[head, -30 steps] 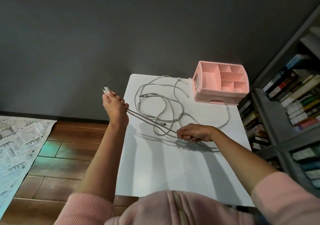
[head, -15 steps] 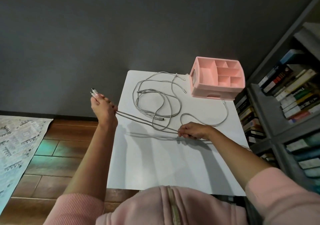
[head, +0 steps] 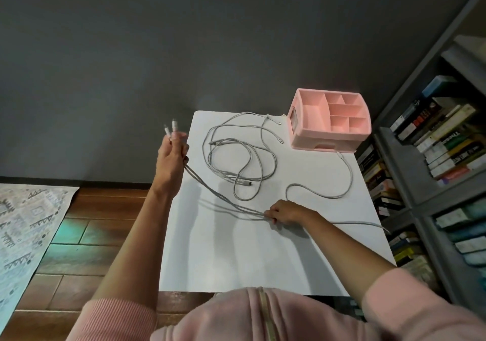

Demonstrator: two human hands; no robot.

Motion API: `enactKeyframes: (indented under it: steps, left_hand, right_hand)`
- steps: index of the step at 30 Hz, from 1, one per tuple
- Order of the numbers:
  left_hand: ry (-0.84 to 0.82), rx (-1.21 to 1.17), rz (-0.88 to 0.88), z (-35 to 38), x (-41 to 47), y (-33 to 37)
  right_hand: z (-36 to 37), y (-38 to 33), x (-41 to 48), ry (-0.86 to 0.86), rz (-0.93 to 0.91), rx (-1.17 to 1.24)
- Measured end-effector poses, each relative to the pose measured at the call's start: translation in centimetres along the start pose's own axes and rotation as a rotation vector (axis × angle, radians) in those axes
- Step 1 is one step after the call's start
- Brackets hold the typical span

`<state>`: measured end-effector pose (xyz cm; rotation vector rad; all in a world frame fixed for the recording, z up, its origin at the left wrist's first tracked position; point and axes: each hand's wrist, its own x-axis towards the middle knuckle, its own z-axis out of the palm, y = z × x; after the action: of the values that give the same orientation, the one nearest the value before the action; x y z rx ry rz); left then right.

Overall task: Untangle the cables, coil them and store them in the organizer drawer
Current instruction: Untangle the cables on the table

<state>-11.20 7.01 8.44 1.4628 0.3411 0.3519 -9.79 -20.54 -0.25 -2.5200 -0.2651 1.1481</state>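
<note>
Our left hand (head: 172,160) clasps two cable plugs (head: 170,128) beside the white table (head: 236,261). Our right hand (head: 286,213) pinches both gray cables (head: 200,180) low. We should pull them taut, clear of the tangle (head: 243,183) near the pink organizer (head: 328,141).

The white counter (head: 231,261) stands on a wooden floor (head: 105,201). On its far right corner stands a pink organizer (head: 328,130), with open compartments on top and a drawer (head: 326,145) in its front, pushed in. Left of it, grey cables (head: 231,156) lie in a loose tangle on the far half of the counter. One of them curves from the organizer's front along the right side, and another runs over the right edge.
</note>
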Motion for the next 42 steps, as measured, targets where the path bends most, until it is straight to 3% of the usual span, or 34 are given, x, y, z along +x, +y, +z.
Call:
enactKeyframes:
  steps: [5, 9, 14, 19, 24, 28, 31, 42]
  left_hand:
    - [-0.228, 0.098, 0.047, 2.3, -0.5, -0.3]
    - [-0.446, 0.264, 0.017, 5.3, -1.6, -0.3]
    - [-0.578, 0.553, 0.018, 7.9, -2.5, -2.3]
    - [-0.786, 0.52, -0.077, 8.2, -3.2, -2.4]
    - [-0.797, 0.762, 0.239, 7.2, -1.7, -1.8]
    - [-0.726, 0.784, 0.372, 6.1, -1.0, -2.6]
    - [-0.626, 0.815, 0.347, 2.9, 0.0, -3.7]
    - [-0.632, 0.853, 0.357, 2.0, -0.8, -5.9]
  right_hand:
    - [-1.1, -2.3, -0.8, -0.161, -0.03, -0.074]
    - [-4.4, -3.7, -2.2, -0.124, -0.143, 0.068]
    - [-8.9, -5.6, -3.9, -0.016, -0.277, 0.16]
    - [-9.7, -4.3, -4.5, 0.01, -0.299, 0.287]
    - [-10.4, -0.6, -5.4, 0.009, -0.244, 0.347]
    - [-11.0, 2.6, -5.7, 0.021, -0.168, 0.344]
    - [-11.3, 6.0, -6.4, 0.047, -0.093, 0.367]
    - [-10.5, 7.3, -5.6, 0.074, -0.084, 0.325]
